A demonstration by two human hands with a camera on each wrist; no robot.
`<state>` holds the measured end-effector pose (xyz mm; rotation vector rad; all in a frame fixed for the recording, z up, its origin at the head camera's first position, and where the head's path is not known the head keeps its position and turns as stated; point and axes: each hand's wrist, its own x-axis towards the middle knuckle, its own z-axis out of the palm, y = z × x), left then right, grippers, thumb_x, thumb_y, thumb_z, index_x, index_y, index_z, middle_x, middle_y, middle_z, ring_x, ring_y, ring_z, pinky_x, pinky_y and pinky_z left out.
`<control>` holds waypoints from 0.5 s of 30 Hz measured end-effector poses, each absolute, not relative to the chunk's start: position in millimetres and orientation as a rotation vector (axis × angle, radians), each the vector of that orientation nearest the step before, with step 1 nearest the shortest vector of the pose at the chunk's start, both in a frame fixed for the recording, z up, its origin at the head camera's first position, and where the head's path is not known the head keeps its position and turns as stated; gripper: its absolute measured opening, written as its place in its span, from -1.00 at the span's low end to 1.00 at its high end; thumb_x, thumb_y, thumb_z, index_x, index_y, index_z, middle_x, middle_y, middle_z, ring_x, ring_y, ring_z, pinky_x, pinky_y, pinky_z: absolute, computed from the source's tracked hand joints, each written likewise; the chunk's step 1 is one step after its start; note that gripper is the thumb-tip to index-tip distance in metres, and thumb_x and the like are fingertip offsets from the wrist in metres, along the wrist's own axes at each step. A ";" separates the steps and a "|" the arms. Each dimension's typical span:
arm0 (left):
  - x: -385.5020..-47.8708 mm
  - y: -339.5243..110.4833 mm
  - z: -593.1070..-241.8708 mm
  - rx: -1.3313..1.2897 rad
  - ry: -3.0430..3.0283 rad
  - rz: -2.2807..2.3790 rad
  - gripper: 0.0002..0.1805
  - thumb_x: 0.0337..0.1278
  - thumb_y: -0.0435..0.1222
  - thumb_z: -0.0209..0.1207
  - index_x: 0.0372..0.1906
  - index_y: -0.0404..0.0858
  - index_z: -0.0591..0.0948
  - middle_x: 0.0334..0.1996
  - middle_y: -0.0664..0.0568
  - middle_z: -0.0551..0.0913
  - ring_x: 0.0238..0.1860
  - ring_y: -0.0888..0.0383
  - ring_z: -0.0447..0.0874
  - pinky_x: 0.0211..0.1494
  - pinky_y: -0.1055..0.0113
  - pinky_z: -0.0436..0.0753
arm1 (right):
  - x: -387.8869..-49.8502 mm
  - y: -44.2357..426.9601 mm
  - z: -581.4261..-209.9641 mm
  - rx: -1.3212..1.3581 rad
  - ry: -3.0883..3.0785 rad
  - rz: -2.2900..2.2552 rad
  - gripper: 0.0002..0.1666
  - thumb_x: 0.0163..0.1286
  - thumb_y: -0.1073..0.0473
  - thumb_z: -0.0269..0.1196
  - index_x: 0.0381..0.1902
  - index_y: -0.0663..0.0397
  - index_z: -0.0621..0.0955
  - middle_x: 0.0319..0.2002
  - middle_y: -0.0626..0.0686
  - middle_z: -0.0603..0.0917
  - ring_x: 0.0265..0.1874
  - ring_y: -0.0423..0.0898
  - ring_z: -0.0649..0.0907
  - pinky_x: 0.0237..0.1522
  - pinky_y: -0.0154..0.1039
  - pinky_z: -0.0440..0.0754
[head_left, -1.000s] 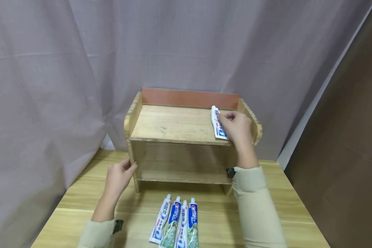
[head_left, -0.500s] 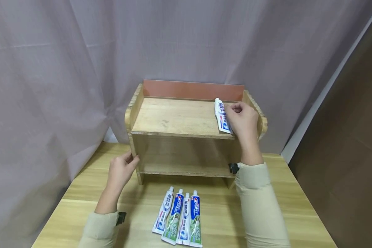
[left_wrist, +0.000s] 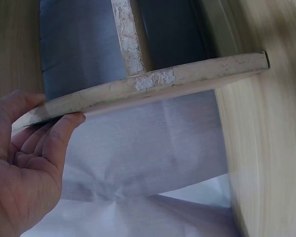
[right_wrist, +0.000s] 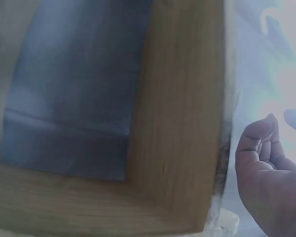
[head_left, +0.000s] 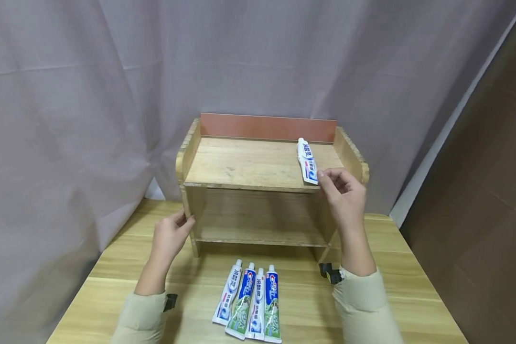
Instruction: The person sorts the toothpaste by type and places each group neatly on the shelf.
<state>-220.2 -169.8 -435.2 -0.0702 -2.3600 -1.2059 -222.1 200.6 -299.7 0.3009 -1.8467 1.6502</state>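
Observation:
My left hand [head_left: 170,240] pinches the left side panel of a small wooden shelf [head_left: 249,186] in the head view. The left wrist view has the thumb and fingers of this left hand [left_wrist: 32,153] on either side of the panel [left_wrist: 108,96]. A white and blue toothpaste tube [head_left: 307,161] lies on the shelf's upper board, near the right end. Beside its flat end is my right hand [head_left: 346,198], fingers loosely bent, holding nothing. In the right wrist view, a gap separates the thumb and fingers of this right hand [right_wrist: 271,173].
Several toothpaste tubes [head_left: 250,303] lie side by side on the wooden table [head_left: 309,306] in front of the shelf, white ones and blue-green ones alternating. A reddish-brown back strip [head_left: 266,127] edges the upper board. Grey curtain [head_left: 258,57] hangs behind.
My right hand has let go of the toothpaste tube and drawn back toward me, while the tube stays on the upper board. My left hand keeps its grip on the side panel.

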 end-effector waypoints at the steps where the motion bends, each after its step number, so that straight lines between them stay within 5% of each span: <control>1: -220.6 -169.4 -435.2 -0.073 -2.358 -1.203 -0.67 0.25 -0.24 0.28 0.04 -0.31 0.73 -0.23 -0.21 0.78 -0.18 -0.11 0.81 -0.09 0.04 0.78 | -216.6 200.6 -303.4 0.301 -1.846 1.651 -0.81 0.33 0.29 0.37 -0.33 0.38 0.65 -0.61 -0.05 0.60 -0.64 -0.16 0.54 -0.61 -0.43 0.51; 15: -221.4 -168.5 -436.6 -0.075 -2.338 -1.185 -0.70 0.22 -0.25 0.31 0.00 -0.30 0.76 -0.27 -0.20 0.78 -0.20 -0.10 0.81 -0.12 0.03 0.79 | -169.2 192.3 -380.4 0.271 -2.020 1.763 -0.89 0.37 0.30 0.35 -0.30 0.27 0.65 -0.53 0.19 0.58 -0.60 -0.10 0.54 -0.63 -0.39 0.49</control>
